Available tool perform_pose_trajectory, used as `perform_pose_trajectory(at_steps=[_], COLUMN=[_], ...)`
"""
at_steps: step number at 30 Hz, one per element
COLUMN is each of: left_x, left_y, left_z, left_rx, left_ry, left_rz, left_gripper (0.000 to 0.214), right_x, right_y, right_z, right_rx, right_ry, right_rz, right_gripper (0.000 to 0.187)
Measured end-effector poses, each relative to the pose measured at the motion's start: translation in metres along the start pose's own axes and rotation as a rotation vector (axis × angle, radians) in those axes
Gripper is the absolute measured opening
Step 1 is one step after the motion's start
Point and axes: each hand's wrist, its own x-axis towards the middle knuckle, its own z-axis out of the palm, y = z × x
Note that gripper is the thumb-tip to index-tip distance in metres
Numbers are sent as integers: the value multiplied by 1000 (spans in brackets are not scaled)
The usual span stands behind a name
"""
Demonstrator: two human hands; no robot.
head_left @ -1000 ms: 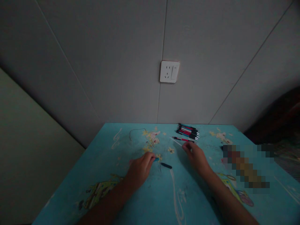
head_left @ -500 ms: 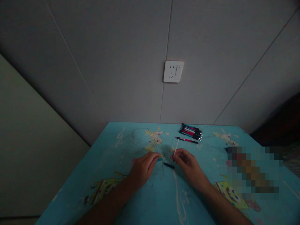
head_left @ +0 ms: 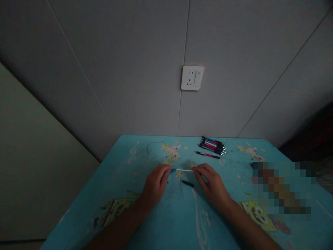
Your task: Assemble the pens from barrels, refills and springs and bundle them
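Note:
My left hand (head_left: 156, 182) pinches a blue pen barrel (head_left: 173, 171) between thumb and fingers. From the right, my right hand (head_left: 209, 178) grips one end of a thin white pen refill (head_left: 184, 170), which lies level between both hands. The refill's left end meets the open end of the barrel; how far inside it reaches I cannot tell. Just below, a short black pen part (head_left: 187, 183) rests on the table. Behind my right hand lies a red and black pen (head_left: 207, 155), and beyond it a pile of several pens (head_left: 212, 145) in blue, red, white and black.
The table has a light blue cover (head_left: 166, 222) with cartoon prints. Its far edge meets a grey panelled wall (head_left: 140, 86) with a white socket and switch plate (head_left: 192, 78). A blurred-out patch (head_left: 279, 189) covers something at the right side.
The refill has turned from nearly upright to level, and its left end has come to the blue barrel. My left hand has shifted slightly left and up.

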Motion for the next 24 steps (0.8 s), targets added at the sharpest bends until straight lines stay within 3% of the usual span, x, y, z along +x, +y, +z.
perform_pose_trajectory(at_steps=[4, 10, 12, 16, 19, 21, 24], left_x=[-1, -5, -5, -4, -2, -1, -3], left_y=[-1, 2, 3, 0, -2, -2, 1], left_z=[-1, 2, 3, 2, 1, 0, 0], left_rx=[5, 91, 100, 70, 50, 44, 120], left_ry=[-52, -323, -337, -240, -183, -217, -388], left_rz=[48, 152, 157, 102, 70, 63, 45], left_gripper=[19, 24, 25, 22, 20, 21, 23], right_x=[-1, -4, -6, -6, -5, -4, -5], right_y=[2, -1, -4, -5, -4, -3, -2], right_z=[0, 6, 9, 11, 8, 7, 9], right_rx=[-32, -61, -6, 108, 147, 142, 90], right_ry=[-20, -99, -112, -56, -12, -20, -76], right_rz=[-28, -135, -113, 7, 94, 113, 75], right_gripper=[23, 20, 22, 35, 22, 14, 12])
